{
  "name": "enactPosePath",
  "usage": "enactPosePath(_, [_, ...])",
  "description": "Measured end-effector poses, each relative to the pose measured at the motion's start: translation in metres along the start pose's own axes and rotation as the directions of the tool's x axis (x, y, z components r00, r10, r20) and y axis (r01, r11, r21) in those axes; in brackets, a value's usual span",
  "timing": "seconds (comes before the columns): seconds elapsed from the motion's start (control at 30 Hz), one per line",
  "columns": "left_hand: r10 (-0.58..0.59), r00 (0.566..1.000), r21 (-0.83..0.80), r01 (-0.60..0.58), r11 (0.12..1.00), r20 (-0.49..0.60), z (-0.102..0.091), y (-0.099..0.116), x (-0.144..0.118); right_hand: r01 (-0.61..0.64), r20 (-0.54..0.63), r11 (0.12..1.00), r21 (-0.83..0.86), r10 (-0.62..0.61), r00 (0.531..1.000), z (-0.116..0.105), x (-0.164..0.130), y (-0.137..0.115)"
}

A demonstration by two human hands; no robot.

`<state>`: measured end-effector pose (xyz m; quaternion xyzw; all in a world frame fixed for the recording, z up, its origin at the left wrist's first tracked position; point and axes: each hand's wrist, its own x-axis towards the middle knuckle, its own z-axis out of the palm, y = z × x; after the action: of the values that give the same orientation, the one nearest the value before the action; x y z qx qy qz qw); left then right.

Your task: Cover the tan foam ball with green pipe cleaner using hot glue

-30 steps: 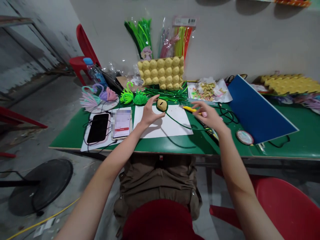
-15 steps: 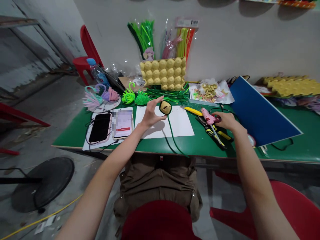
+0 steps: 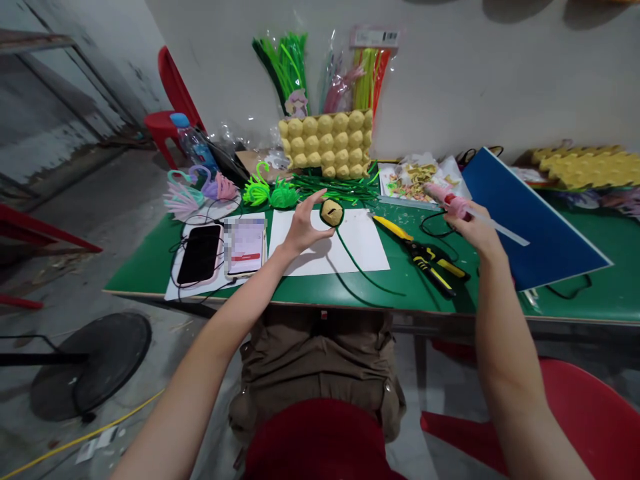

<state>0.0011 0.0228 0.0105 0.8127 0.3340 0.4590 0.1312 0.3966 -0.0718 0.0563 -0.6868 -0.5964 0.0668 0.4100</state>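
Between the thumb and fingers of my left hand (image 3: pixel 303 227) is a tan egg-carton cup (image 3: pixel 331 213) edged in dark green pipe cleaner. A long green pipe-cleaner tail (image 3: pixel 353 258) trails from it over a white sheet of paper (image 3: pixel 295 257) towards the table's front edge. My right hand (image 3: pixel 475 230) grips a pink hot glue gun (image 3: pixel 447 198), raised above the right side of the table. A clear glue stick (image 3: pixel 505 230) sticks out from the gun's rear. Yellow-and-black pliers (image 3: pixel 433 263) and a yellow utility knife (image 3: pixel 393 228) lie between my hands.
Two phones (image 3: pixel 200 255) lie at left on the green table (image 3: pixel 140 267). Pipe-cleaner swans (image 3: pixel 283 193), green pipe cleaners (image 3: pixel 335 189) and a yellow egg carton (image 3: pixel 327 143) stand behind. Paper with scraps (image 3: pixel 420 180) and a tilted blue board (image 3: pixel 530 227) are at right.
My right hand has lifted the glue gun off the pliers, up and to the right. The green tail's free end has swung right, while my left hand holds nearly still.
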Motion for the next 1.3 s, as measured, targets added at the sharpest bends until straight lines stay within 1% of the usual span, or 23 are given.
enactPosePath(0.07, [-0.002,1.0,-0.011,0.002,1.0,0.009,0.001,0.0,0.0,-0.024,0.006,0.999,0.041,0.024,1.0,0.003,0.002,-0.001])
enactPosePath(0.1, [-0.005,1.0,-0.017,0.005,1.0,0.01,0.001,0.0,0.0,-0.041,0.026,0.997,0.067,0.04,0.999,0.004,0.002,-0.003])
enactPosePath(0.17, [-0.016,1.0,-0.03,0.016,0.999,0.006,0.002,0.001,0.001,-0.069,0.09,0.988,0.135,0.057,0.994,0.008,-0.004,-0.013])
enactPosePath(0.23, [-0.032,0.999,-0.044,0.032,0.999,-0.002,0.002,0.001,0.001,-0.055,0.154,0.974,0.222,0.021,0.988,0.015,-0.014,-0.03])
enactPosePath(0.3, [-0.054,0.999,-0.055,0.053,0.997,-0.011,0.002,0.001,0.002,-0.026,0.208,0.947,0.321,-0.044,0.977,0.027,-0.026,-0.049])
enactPosePath(0.37, [-0.075,0.997,-0.063,0.073,0.995,-0.021,0.002,0.0,0.003,-0.013,0.238,0.906,0.423,-0.097,0.966,0.042,-0.037,-0.067])
enactPosePath(0.43, [-0.087,0.996,-0.069,0.085,0.994,-0.027,0.002,0.0,0.003,-0.018,0.262,0.877,0.48,-0.124,0.957,0.06,-0.046,-0.081])
enactPosePath(0.5, [-0.096,0.995,-0.073,0.094,0.993,-0.023,0.002,-0.001,0.003,-0.04,0.305,0.862,0.505,-0.135,0.943,0.076,-0.051,-0.088])
enactPosePath(0.6, [-0.11,0.994,-0.082,0.11,0.991,0.002,0.002,-0.001,0.003,-0.07,0.361,0.858,0.509,-0.139,0.922,0.093,-0.054,-0.091])
enactPosePath(0.7, [-0.113,0.993,-0.093,0.114,0.989,0.018,0.003,-0.002,0.003,-0.084,0.38,0.87,0.486,-0.124,0.917,0.098,-0.054,-0.09])
enactPosePath(0.83, [-0.109,0.994,-0.092,0.11,0.99,0.016,0.005,-0.004,0.003,-0.093,0.391,0.876,0.472,-0.114,0.913,0.098,-0.055,-0.088])
enactPosePath(1.0, [-0.098,0.995,-0.093,0.098,0.991,0.01,0.007,-0.006,0.003,-0.067,0.369,0.892,0.447,-0.116,0.922,0.097,-0.055,-0.087])
enactPosePath(1.1, [-0.099,0.995,-0.094,0.1,0.991,0.007,0.007,-0.005,0.003,-0.072,0.383,0.902,0.426,-0.107,0.918,0.097,-0.054,-0.086])
enactPosePath(1.3, [-0.101,0.995,-0.094,0.103,0.99,0.022,0.006,-0.005,0.003,-0.056,0.373,0.904,0.425,-0.118,0.92,0.098,-0.054,-0.085])
